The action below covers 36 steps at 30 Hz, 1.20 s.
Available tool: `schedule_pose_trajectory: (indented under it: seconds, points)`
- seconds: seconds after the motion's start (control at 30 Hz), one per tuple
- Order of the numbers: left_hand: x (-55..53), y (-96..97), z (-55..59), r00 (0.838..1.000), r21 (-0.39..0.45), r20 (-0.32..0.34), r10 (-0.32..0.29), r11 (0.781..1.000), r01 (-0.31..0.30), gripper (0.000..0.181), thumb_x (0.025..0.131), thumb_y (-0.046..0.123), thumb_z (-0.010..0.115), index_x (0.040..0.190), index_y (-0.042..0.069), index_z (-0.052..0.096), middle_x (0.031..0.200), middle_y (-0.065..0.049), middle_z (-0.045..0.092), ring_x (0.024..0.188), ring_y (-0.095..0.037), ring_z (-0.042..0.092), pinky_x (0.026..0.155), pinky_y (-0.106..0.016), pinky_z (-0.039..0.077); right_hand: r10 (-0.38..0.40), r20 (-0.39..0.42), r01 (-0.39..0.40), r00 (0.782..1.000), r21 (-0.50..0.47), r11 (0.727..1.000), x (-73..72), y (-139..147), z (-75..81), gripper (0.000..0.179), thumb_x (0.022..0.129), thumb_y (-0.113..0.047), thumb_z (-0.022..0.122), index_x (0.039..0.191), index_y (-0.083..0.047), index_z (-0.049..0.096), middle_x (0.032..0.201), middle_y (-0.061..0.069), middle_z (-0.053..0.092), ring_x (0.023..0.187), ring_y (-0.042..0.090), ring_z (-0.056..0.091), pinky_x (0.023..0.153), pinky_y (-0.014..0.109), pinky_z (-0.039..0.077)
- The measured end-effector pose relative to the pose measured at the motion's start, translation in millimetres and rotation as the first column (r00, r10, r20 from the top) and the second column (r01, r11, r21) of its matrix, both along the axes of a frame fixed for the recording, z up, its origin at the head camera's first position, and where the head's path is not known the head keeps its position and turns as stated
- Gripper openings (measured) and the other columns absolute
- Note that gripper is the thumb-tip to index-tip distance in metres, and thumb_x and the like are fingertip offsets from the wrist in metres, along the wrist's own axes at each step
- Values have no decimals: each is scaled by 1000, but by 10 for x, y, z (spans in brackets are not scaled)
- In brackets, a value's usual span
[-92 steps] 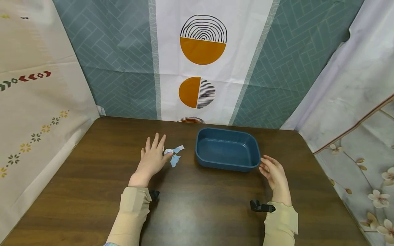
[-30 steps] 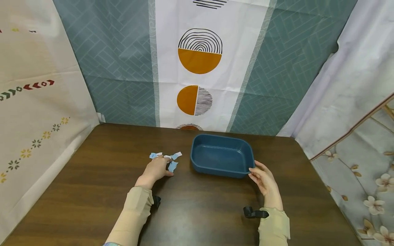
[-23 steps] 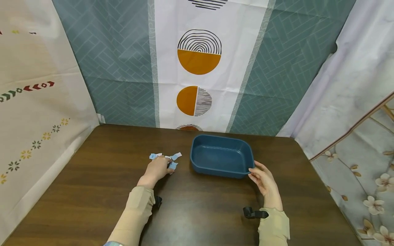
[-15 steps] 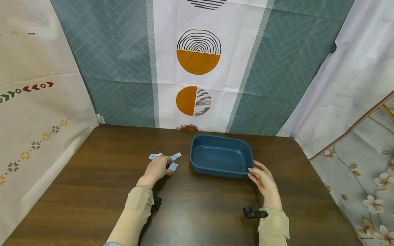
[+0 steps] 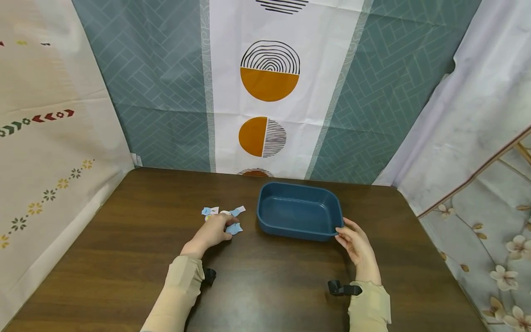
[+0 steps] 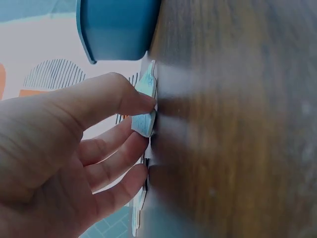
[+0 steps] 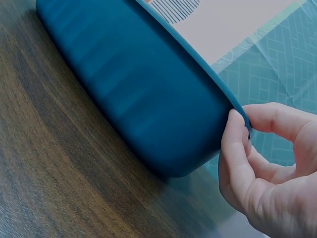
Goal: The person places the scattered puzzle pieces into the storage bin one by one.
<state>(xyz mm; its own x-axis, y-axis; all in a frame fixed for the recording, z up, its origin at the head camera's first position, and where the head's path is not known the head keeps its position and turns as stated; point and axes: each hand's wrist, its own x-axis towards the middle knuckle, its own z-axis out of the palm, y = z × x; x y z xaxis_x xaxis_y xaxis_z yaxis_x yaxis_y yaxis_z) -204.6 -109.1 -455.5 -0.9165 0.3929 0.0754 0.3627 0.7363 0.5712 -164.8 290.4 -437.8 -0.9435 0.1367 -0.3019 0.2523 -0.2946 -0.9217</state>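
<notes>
My left hand point(image 5: 210, 232) is low over the table at a cluster of flat, irregular pieces. Its thumb and curled fingers pinch a thin light-blue piece point(image 5: 234, 229), which lies almost flat at the wood in the left wrist view. Behind the fingers are a blue-and-white piece point(image 5: 238, 211) and another light-blue and white piece point(image 5: 209, 210); others are partly hidden under the hand. To the right stands a dark blue rectangular tray point(image 5: 298, 232) with nothing in it. At its near right corner my right hand point(image 5: 357, 242) grips the rim between thumb and fingers.
The brown wooden table point(image 5: 265, 276) carries everything. A patterned cloth point(image 5: 174, 92) hangs at its back edge. Light cloths hang along the left point(image 5: 50, 152) and right point(image 5: 477, 152) sides.
My left hand came down from above the pieces, its spread fingers curling in, and the light-blue piece has turned slightly. My right hand, earlier beside the tray, now grips its rim.
</notes>
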Motion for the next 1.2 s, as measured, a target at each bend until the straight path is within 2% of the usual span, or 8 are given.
schedule_pose_trajectory:
  seconds: [0.23, 0.47, 0.6, 0.77, 0.9, 1.07, 1.2]
  points:
    - [-3, -2, -8, 1000, 7, 14, -10, 1000, 10, 40, 75, -3, 73, 114, 0, 69, 103, -10, 69, 91, -21, 61, 82, -38, 51, 0, 1, 0, 1000, 0, 1000, 0, 6, -3, 36, 94, 6, 48, 124, -12, 43, 67, -9, 61, 64, 1, 57, 69, 14, 52]
    - [-9, -25, -2, 999, 29, 31, -33, 999, 32, 42, 79, 10, 81, 116, -3, 67, 104, -13, 67, 94, -24, 62, 84, -42, 52, -3, 9, 3, 1000, 0, 1000, -5, 6, 6, 38, 94, 6, 48, 128, -10, 40, 68, -9, 59, 64, 1, 57, 69, 14, 52]
    - [-31, -43, -35, 998, 79, 60, -33, 996, 28, 43, 80, 11, 80, 118, -4, 66, 108, -14, 66, 96, -24, 62, 84, -41, 52, -4, 11, 4, 1000, 2, 1000, -9, 8, 15, 39, 94, 6, 48, 129, -10, 40, 68, -9, 60, 64, 1, 57, 69, 14, 52]
    - [-80, -97, -121, 999, 166, 44, -17, 986, 9, 40, 80, 7, 79, 118, -3, 69, 109, -14, 70, 83, -16, 56, 74, -30, 48, -8, 12, 8, 1000, -4, 1000, -15, 10, 19, 37, 94, 6, 48, 126, -11, 42, 68, -9, 60, 64, 1, 57, 69, 14, 52]
    - [-100, -138, -152, 998, 250, 59, 8, 968, -22, 39, 79, 4, 78, 117, -4, 69, 114, -18, 69, 85, -20, 61, 75, -33, 51, -8, 10, 8, 1000, -5, 1000, -15, 9, 21, 36, 94, 6, 48, 125, -11, 42, 68, -9, 60, 64, 1, 57, 68, 14, 52]
    - [-100, -174, -170, 990, 328, 133, 45, 941, -87, 39, 82, 4, 77, 120, -2, 68, 124, -21, 65, 100, -32, 65, 85, -42, 54, -6, 7, 6, 1000, -13, 1000, -18, 8, 24, 35, 94, 6, 48, 123, -12, 43, 69, -9, 60, 64, 2, 57, 69, 14, 52]
    - [-104, -189, -183, 976, 418, 213, 41, 899, -129, 43, 84, 5, 74, 125, -4, 64, 130, -24, 61, 112, -36, 62, 93, -41, 52, -10, 6, 10, 1000, -18, 1000, -23, 4, 28, 33, 94, 6, 48, 120, -13, 44, 68, -9, 60, 63, 2, 57, 68, 14, 52]
